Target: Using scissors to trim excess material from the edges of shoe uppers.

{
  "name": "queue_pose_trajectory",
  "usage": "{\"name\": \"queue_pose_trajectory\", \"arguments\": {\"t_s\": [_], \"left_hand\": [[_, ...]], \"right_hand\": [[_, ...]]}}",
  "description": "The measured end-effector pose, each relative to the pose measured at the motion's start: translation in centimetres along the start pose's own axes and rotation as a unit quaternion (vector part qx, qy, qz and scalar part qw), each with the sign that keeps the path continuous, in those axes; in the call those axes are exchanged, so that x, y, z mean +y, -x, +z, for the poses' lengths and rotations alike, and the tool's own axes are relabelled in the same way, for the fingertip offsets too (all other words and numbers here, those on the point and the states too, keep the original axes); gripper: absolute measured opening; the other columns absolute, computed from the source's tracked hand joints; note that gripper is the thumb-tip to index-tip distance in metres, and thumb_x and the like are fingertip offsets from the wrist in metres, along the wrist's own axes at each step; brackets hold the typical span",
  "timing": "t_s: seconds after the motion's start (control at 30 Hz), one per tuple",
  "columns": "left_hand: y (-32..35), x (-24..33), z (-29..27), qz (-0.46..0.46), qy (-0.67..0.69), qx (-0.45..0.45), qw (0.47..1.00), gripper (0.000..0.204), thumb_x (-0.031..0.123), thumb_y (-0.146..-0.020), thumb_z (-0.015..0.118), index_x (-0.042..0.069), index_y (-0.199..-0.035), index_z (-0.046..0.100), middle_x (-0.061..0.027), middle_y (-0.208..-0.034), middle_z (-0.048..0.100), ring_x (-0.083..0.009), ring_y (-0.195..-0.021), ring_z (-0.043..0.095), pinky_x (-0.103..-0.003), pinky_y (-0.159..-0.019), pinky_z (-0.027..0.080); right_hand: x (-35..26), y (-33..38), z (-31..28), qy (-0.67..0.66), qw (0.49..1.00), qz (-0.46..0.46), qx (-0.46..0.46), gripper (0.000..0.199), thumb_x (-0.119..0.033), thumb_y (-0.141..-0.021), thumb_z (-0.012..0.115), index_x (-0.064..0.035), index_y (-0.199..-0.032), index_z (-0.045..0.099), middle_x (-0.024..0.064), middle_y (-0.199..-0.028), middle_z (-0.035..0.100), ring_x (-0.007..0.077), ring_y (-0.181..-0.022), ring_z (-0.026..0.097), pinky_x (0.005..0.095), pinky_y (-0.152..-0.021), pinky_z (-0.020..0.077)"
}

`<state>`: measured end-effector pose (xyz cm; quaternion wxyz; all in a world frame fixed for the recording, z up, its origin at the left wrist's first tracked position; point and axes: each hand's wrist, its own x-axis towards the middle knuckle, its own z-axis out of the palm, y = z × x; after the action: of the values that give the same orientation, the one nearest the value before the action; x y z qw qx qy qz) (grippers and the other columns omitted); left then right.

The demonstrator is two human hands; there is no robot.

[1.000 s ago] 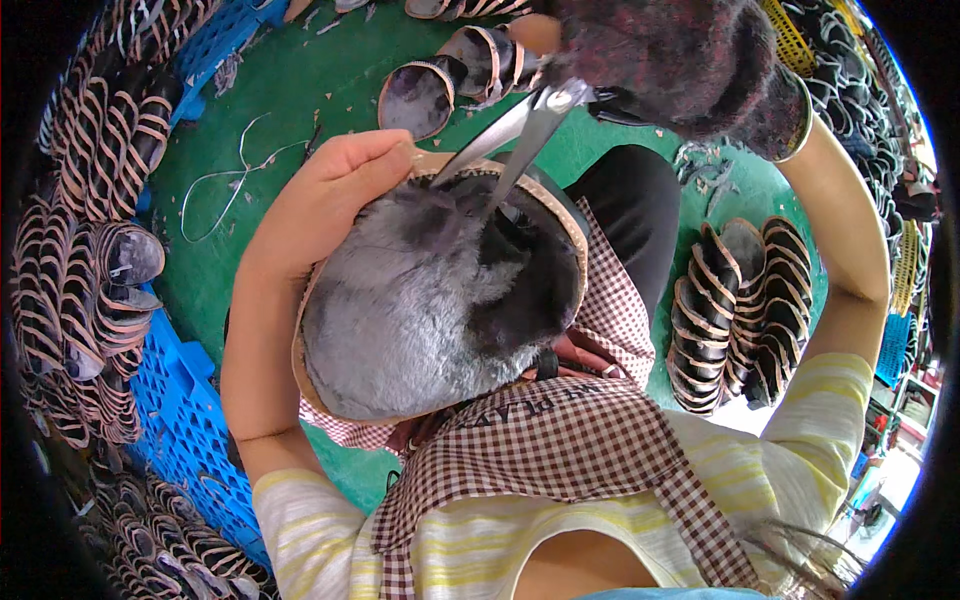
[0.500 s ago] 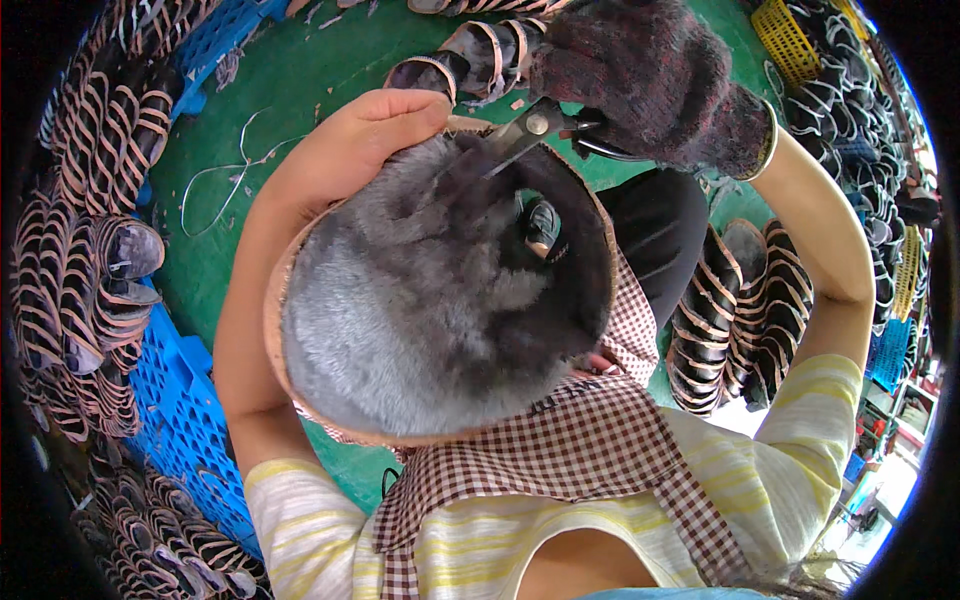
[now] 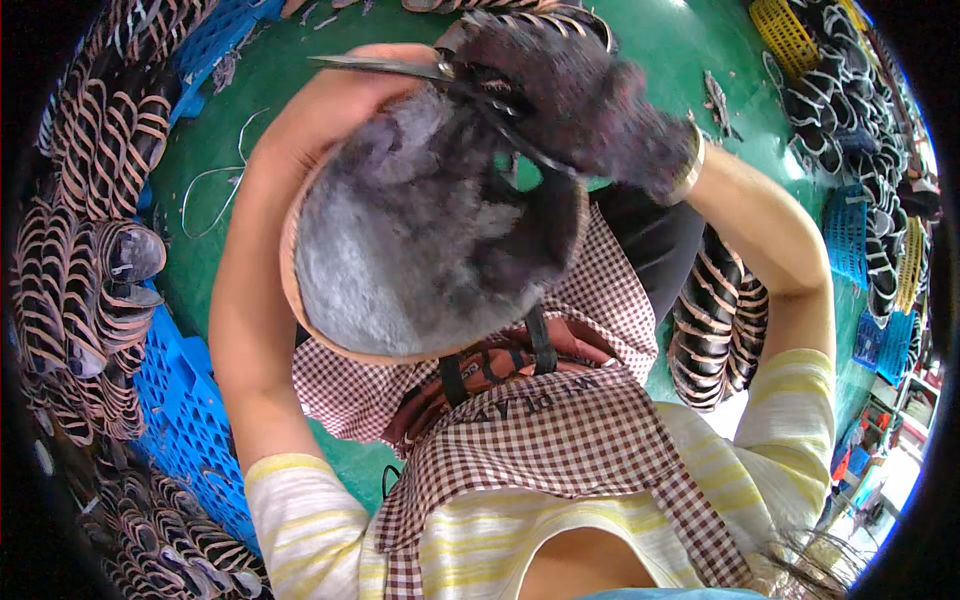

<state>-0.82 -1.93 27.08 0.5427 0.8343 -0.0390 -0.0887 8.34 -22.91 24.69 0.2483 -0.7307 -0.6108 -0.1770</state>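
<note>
Two hands work on one grey furry insole piece (image 3: 420, 250), a tan-rimmed oval held up over the person's checked apron (image 3: 560, 440). The bare left hand (image 3: 330, 110) is closed on the far upper edge of the piece, fingers curled over the rim, so the bulk of the piece hangs below and to the right of that grip. The right hand (image 3: 580, 95), in a dark knitted glove, is closed around the handles of a pair of scissors (image 3: 430, 70). The blades run leftward from that grip, across the top of the fur, and their tip lies just beside the left-hand fingers. Whether the blades are parted or shut cannot be told, since they show only as one thin line.

Risk, as a judgement: the blade tip is very near the bare fingers, so a slip or a hasty cut could nick them. Long fur hides the rim line, which could let the cut run into the tan edge. The piece is held at one edge only and could swing or twist under the blades.

Stacks of strapped sandals (image 3: 80, 260) lie on blue crates (image 3: 190, 420) and the green floor (image 3: 680, 50), well apart from both grips.
</note>
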Motion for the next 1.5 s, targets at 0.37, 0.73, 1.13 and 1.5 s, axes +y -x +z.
{"name": "queue_pose_trajectory", "arguments": {"t_s": [0.37,0.73,1.13,1.5], "left_hand": [[7.5,-6.0,9.4,-0.016,0.308,0.314,0.898,0.033,0.027,-0.092,0.045,0.002,-0.113,0.047,-0.0098,-0.107,0.056,-0.0209,-0.093,0.058,-0.041,-0.072,0.052],[8.0,-4.2,7.2,0.168,0.489,0.28,0.809,0.03,0.013,-0.092,0.041,0.004,-0.121,0.042,-0.0094,-0.118,0.05,-0.0217,-0.105,0.053,-0.04,-0.091,0.043],[8.6,-2.8,7.9,0.156,0.492,0.256,0.817,0.028,0.011,-0.093,0.039,0.0,-0.118,0.044,-0.0105,-0.113,0.054,-0.0225,-0.1,0.056,-0.04,-0.087,0.046],[8.3,-1.8,9.0,0.09,0.381,0.236,0.889,0.024,0.01,-0.091,0.043,-0.003,-0.11,0.05,-0.0113,-0.104,0.058,-0.0213,-0.091,0.06,-0.037,-0.081,0.05]], "right_hand": [[6.1,1.4,-0.3,0.003,0.985,0.145,-0.09,0.028,-0.02,-0.082,0.049,0.0014,-0.101,0.051,0.0212,-0.091,0.057,0.0332,-0.087,0.056,0.0397,-0.074,0.0442],[-3.5,5.8,-2.6,-0.056,0.996,0.072,0.025,0.06,-0.026,-0.062,0.075,-0.005,-0.112,0.049,0.0163,-0.094,0.058,0.0372,-0.083,0.056,0.0412,-0.067,0.047],[-6.9,5.4,-3.3,-0.099,0.975,0.163,-0.117,0.067,-0.034,-0.051,0.078,-0.007,-0.107,0.053,0.0129,-0.086,0.059,0.0338,-0.07,0.057,0.0405,-0.058,0.0433],[-7.6,4.4,-1.9,-0.134,0.978,0.151,-0.049,0.067,-0.038,-0.053,0.079,-0.0041,-0.104,0.054,0.0142,-0.074,0.058,0.0353,-0.065,0.058,0.0388,-0.055,0.045]]}}
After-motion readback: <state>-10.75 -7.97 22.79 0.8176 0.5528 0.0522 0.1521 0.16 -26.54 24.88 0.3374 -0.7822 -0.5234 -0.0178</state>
